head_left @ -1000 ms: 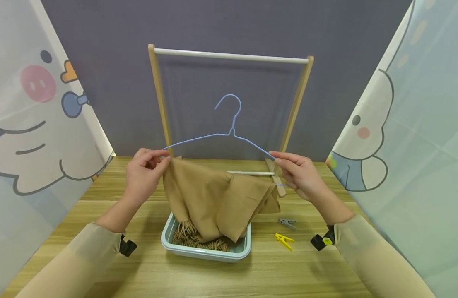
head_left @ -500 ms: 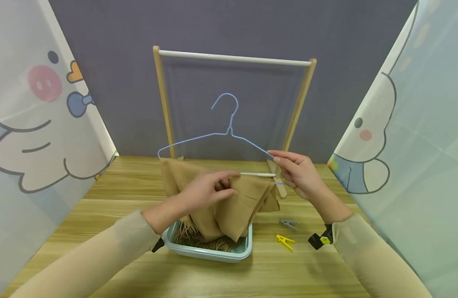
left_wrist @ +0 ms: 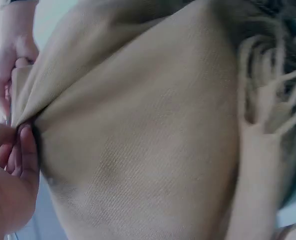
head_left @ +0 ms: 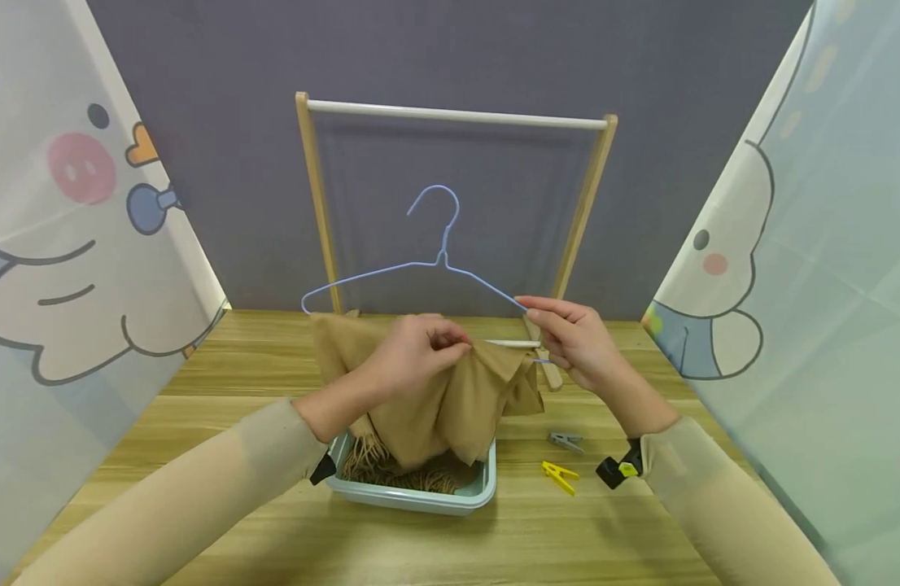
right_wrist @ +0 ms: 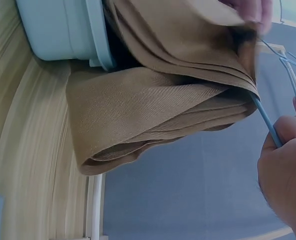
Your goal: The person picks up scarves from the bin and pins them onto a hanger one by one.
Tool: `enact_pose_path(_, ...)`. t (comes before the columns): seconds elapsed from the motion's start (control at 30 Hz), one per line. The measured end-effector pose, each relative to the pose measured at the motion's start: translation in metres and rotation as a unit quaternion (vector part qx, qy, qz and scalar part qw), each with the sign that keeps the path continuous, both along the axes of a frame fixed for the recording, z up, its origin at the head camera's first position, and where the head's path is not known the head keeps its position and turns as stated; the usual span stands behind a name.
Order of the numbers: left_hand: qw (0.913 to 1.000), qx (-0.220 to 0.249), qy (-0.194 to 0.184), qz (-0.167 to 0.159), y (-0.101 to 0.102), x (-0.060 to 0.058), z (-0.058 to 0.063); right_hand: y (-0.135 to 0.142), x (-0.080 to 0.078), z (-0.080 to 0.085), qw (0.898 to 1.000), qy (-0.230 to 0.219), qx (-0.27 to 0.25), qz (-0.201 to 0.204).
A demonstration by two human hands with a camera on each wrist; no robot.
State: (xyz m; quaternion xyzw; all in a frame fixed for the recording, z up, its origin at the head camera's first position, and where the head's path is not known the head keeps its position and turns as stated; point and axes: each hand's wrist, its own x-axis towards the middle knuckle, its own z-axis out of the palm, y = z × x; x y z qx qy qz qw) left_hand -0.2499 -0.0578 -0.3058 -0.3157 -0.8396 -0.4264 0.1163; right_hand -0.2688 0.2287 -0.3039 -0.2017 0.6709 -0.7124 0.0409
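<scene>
A blue wire hanger (head_left: 442, 260) stands upright above the table, its hook pointing up. My right hand (head_left: 573, 335) grips it near the right end, with fingers at both the sloping arm and the bottom bar (right_wrist: 267, 123). A folded tan fringed scarf (head_left: 413, 431) hangs over the bottom bar, its fringe down in a light blue basin (head_left: 413, 498). At the scarf's upper edge, right of its middle, my left hand (head_left: 413, 354) pinches the cloth between thumb and fingers; the left wrist view shows the fabric (left_wrist: 138, 130) gathered at those fingertips.
Behind the scarf stands a wooden rack (head_left: 314, 195) with a white top rod (head_left: 457, 115) and a lower rod (head_left: 512, 343). Right of the basin, a grey clothespin (head_left: 565, 441) and a yellow clothespin (head_left: 560, 475) lie on the wood-grain table (head_left: 567, 537). Printed curtains flank both sides.
My left hand let go at the hanger's left end, moved right across the scarf and now pinches its upper edge. The cloth there is more bunched. The hanger shifted slightly left.
</scene>
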Motion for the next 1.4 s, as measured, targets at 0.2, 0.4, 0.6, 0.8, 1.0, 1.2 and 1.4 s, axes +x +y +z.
enact_pose_path(0.2, 0.9934, 0.094, -0.045, 0.047, 0.004, -0.009, 0.015, -0.008, 0.002, 0.003, 1.0, 0.0, -0.004, 0.006)
enact_pose_path(0.4, 0.9994, -0.028, -0.018, -0.006, 0.006, -0.009, 0.015, -0.013, 0.001, 0.006, 1.0, 0.002, 0.0, -0.002)
enact_pose_path(0.6, 0.9698, -0.162, 0.165, -0.076, 0.027, -0.003, 0.01, -0.015, -0.001, 0.009, 1.0, 0.003, 0.004, -0.012)
enact_pose_path(0.8, 0.8757, -0.319, 0.342, -0.119, 0.035, -0.021, 0.007, -0.016, -0.001, 0.012, 1.0, -0.007, 0.0, -0.002)
enact_pose_path(1.0, 0.8605, -0.392, 0.291, -0.147, 0.037, -0.032, 0.016, -0.018, -0.001, 0.014, 1.0, -0.008, 0.0, 0.005)
enact_pose_path(1.2, 0.8848, -0.32, 0.279, -0.192, 0.034, -0.035, 0.021, -0.018, -0.001, 0.014, 1.0, -0.01, -0.009, 0.008)
enact_pose_path(1.4, 0.9221, -0.246, 0.232, -0.189, 0.016, -0.035, 0.022, -0.015, -0.003, 0.012, 1.0, -0.008, -0.013, 0.008)
